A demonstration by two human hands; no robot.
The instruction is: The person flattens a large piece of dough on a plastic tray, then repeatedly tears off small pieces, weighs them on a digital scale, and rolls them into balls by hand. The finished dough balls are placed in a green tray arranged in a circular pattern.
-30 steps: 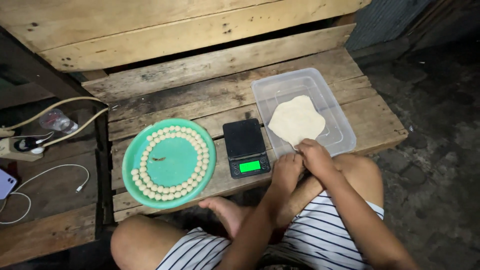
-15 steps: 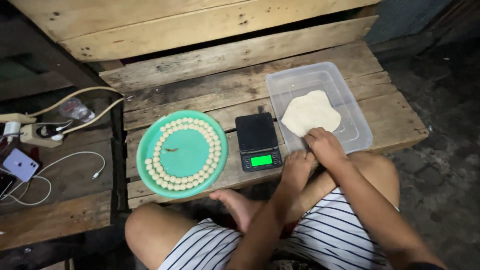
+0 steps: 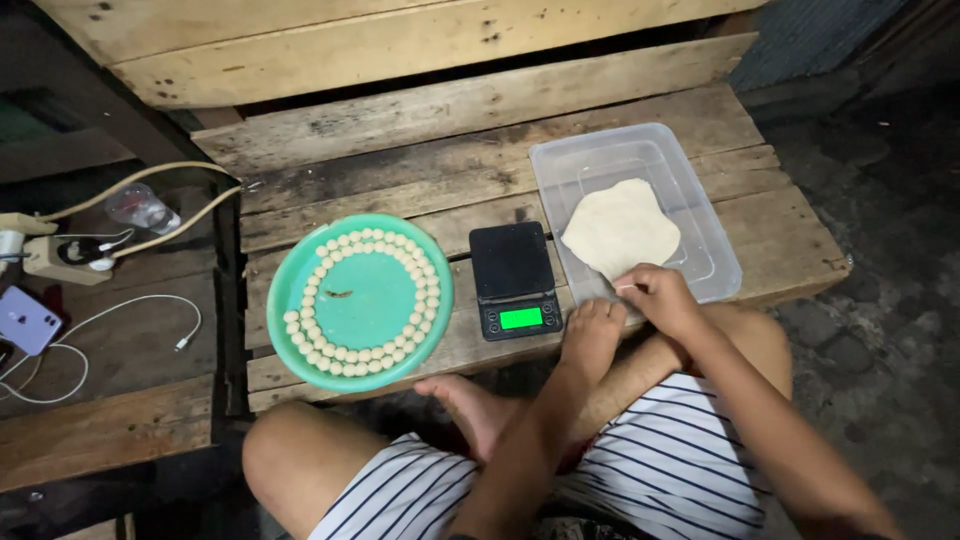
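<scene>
Wooden slatted bench (image 3: 420,150), one, bearing all working items. At 3 o'clock of the bench, one clear plastic tub (image 3: 600,160) holds a single flattened slab of pale dough (image 3: 620,230), apparently the stock not yet portioned and the larger share of the material. At 9 o'clock, one green round plate (image 3: 372,298) carries small dough balls (image 3: 330,350) set edge to edge in a ring that begins a second inner row; roughly forty-odd can be made out, an exact count being uncertain at this scale, and the plate's centre is bare, so portioning appears well begun but unfinished. Between plate and tub, one black digital scale (image 3: 510,265), platform empty, display lit green. At 5 o'clock of the tub, the right hand (image 3: 660,298) touches the near edge of the dough, fingers curled as if pinching it; whether a piece is held cannot be told. The left hand (image 3: 592,335), just beside it, is loosely closed, its contents hidden. To the far left: one phone (image 3: 25,320), one power strip (image 3: 60,255), white cables.
</scene>
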